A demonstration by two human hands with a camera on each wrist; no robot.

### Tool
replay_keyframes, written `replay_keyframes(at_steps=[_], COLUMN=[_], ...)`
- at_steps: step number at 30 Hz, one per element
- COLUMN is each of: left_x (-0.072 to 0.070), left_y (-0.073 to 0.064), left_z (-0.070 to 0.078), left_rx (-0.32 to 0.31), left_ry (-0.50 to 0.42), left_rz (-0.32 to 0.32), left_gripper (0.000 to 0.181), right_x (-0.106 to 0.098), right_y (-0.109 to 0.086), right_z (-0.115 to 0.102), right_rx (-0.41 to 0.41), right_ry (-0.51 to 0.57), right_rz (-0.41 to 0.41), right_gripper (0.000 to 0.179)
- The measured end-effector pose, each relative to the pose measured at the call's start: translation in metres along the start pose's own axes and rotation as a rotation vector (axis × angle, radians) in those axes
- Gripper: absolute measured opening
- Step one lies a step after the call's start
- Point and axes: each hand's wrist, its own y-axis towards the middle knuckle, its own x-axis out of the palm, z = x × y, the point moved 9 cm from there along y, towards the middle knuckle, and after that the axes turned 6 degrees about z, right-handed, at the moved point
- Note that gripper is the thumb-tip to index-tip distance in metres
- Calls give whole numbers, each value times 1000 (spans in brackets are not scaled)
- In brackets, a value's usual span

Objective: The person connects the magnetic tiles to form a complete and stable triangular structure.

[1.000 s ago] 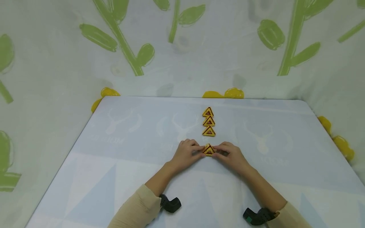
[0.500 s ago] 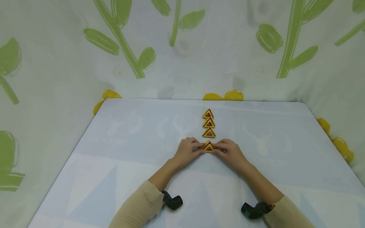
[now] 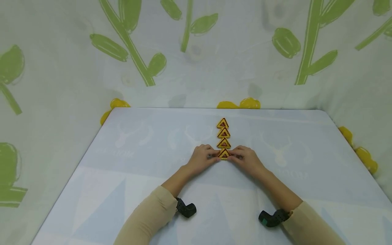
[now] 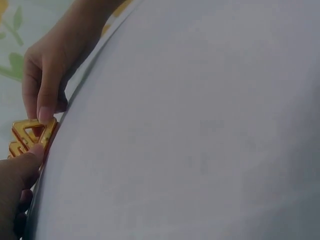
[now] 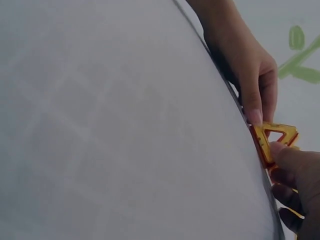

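My left hand (image 3: 202, 158) and right hand (image 3: 247, 159) pinch opposite sides of a yellow triangular tile (image 3: 224, 156) with a see-through middle and dark red edges. In the left wrist view this triangular tile (image 4: 47, 131) lies between both thumbs; the right wrist view shows the same tile (image 5: 265, 142) from the other side. Its tip meets the base of the nearest of three similar triangles (image 3: 224, 143), which run away from me in a straight column, points facing the back. My fingertips cover the held tile's side corners.
The pale table (image 3: 147, 136) with faint deer prints spreads widely around the hands. Behind it hangs a white cloth (image 3: 232, 61) with green leaves. Black wrist cameras (image 3: 186, 209) sit on both forearms, by the beige sleeves (image 3: 150, 214).
Both hands have moved away from me together with the pinched triangular tile. The gap to the column has closed, and the tile now touches its near end.
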Motion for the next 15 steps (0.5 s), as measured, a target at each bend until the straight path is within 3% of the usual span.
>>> replay_keyframes(at_steps=[8,15], left_x=[2,-5], left_y=[2,-2], left_z=[-5,-18], left_rx=[-22,-120], left_ry=[-55,-138], left_rz=[-19,-35], left_gripper=[38,42], right_x=[-7,-18], right_y=[-1,-8], right_z=[2,6], right_rx=[15,90], right_ry=[-16,-22], right_rz=[27,-13], right_gripper=[29,37])
